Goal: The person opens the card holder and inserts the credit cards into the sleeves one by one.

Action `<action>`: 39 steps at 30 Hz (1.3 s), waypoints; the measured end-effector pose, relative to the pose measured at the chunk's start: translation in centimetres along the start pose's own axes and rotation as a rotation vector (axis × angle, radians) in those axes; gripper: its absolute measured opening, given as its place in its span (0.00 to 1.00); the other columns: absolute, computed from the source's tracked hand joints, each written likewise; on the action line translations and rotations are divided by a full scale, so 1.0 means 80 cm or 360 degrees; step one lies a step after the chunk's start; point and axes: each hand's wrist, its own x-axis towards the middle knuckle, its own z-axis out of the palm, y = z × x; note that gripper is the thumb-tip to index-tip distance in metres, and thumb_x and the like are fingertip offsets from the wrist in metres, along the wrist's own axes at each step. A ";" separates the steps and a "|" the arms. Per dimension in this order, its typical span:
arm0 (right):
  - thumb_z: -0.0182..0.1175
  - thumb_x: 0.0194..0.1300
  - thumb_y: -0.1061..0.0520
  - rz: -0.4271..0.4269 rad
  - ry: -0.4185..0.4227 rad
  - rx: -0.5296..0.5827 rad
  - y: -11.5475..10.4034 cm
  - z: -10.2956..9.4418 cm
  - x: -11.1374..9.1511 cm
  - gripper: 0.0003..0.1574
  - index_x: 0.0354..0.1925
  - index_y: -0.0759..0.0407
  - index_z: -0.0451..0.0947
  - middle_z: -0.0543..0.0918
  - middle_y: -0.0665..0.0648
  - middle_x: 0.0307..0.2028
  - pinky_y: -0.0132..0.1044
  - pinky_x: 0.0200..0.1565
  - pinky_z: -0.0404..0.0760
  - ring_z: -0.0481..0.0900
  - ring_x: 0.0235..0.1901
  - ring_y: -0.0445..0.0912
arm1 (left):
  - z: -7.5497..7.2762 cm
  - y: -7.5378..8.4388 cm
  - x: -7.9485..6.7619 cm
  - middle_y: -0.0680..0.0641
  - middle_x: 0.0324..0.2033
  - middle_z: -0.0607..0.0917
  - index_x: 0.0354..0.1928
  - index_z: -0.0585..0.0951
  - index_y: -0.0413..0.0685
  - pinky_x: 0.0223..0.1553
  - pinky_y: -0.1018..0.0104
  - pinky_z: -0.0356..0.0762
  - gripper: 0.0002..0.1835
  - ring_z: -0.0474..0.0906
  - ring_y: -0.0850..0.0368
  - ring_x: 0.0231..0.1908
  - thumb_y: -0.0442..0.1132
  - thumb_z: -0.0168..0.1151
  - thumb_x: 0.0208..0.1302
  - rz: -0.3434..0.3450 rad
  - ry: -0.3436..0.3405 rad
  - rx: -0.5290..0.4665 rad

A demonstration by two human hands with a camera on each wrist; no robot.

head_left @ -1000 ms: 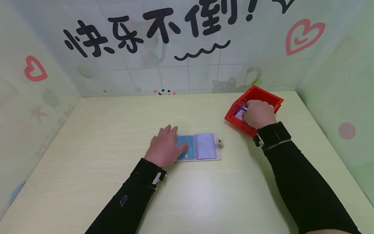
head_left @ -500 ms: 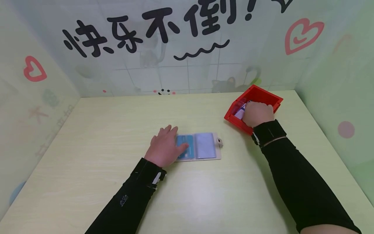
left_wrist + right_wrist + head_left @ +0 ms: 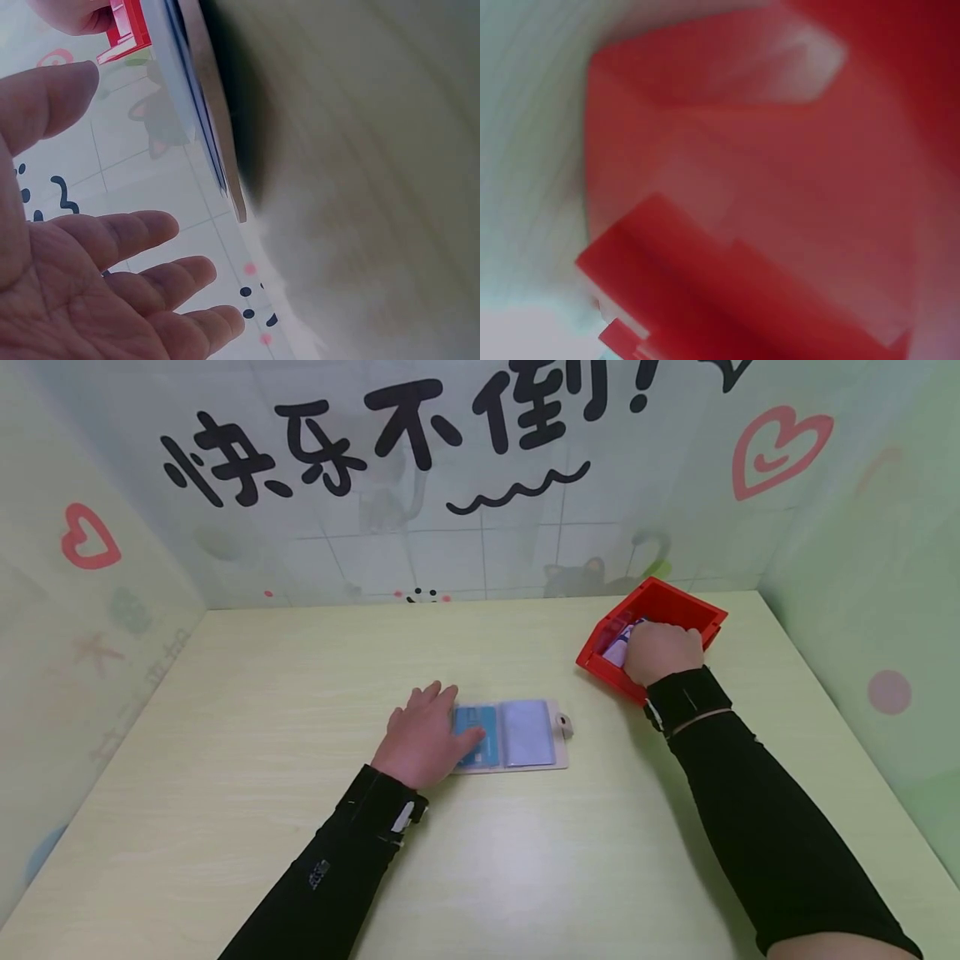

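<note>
A card holder (image 3: pixel 528 735) lies unfolded on the table, with a blue card (image 3: pixel 487 727) in its left sleeve, a pale lilac sleeve on the right and a snap tab at the right end. My left hand (image 3: pixel 422 739) is over its left end, fingers extended and thumb across the blue card. In the left wrist view the holder's edge (image 3: pixel 217 127) runs beside these spread fingers. My right hand (image 3: pixel 663 652) reaches down into a red bin (image 3: pixel 592 662), knuckles up. Beside it is a white and purple card (image 3: pixel 618 647); my fingertips are hidden, so I cannot tell whether they grip it.
The bin stands at the back right of the pale wooden table (image 3: pixel 300 693), near the printed back wall (image 3: pixel 480 560) and the right wall (image 3: pixel 862 610). In the right wrist view, red bin walls (image 3: pixel 705 285) fill most of the frame.
My right hand has shifted slightly left inside the bin, and the white and purple card beside it looks more tilted. My left hand and the card holder have stayed put.
</note>
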 end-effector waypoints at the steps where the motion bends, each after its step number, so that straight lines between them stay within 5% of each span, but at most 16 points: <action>1: 0.76 0.52 0.60 0.0001 -0.0003 0.0000 0.000 0.000 0.000 0.21 0.42 0.68 0.81 0.88 0.67 0.37 0.66 0.60 0.76 0.80 0.43 0.65 | 0.000 0.000 0.000 0.35 0.79 0.64 0.79 0.66 0.42 0.74 0.29 0.59 0.43 0.56 0.33 0.80 0.61 0.60 0.72 0.0000 0.0000 0.0004; 23: 0.78 0.48 0.61 -0.0034 0.0083 0.0017 0.000 -0.001 -0.005 0.30 0.47 0.70 0.77 0.86 0.71 0.39 0.68 0.57 0.79 0.82 0.42 0.67 | 0.000 0.001 0.000 0.35 0.79 0.63 0.79 0.66 0.41 0.74 0.29 0.59 0.43 0.56 0.33 0.80 0.61 0.61 0.73 -0.0004 0.0000 0.0020; 34: 0.71 0.59 0.60 -0.0038 0.0082 0.0236 0.006 -0.002 -0.001 0.17 0.46 0.65 0.80 0.87 0.65 0.38 0.66 0.53 0.80 0.81 0.41 0.62 | -0.001 0.003 -0.003 0.35 0.79 0.63 0.79 0.66 0.41 0.75 0.28 0.57 0.43 0.55 0.34 0.80 0.61 0.62 0.72 -0.0008 -0.0013 -0.0003; 39: 0.68 0.62 0.61 -0.0028 0.0093 0.0352 0.006 -0.008 -0.006 0.21 0.53 0.66 0.80 0.88 0.67 0.45 0.65 0.52 0.83 0.83 0.42 0.63 | -0.001 0.003 -0.002 0.35 0.79 0.63 0.79 0.66 0.41 0.75 0.28 0.57 0.43 0.56 0.34 0.80 0.61 0.62 0.72 -0.0008 -0.0010 -0.0005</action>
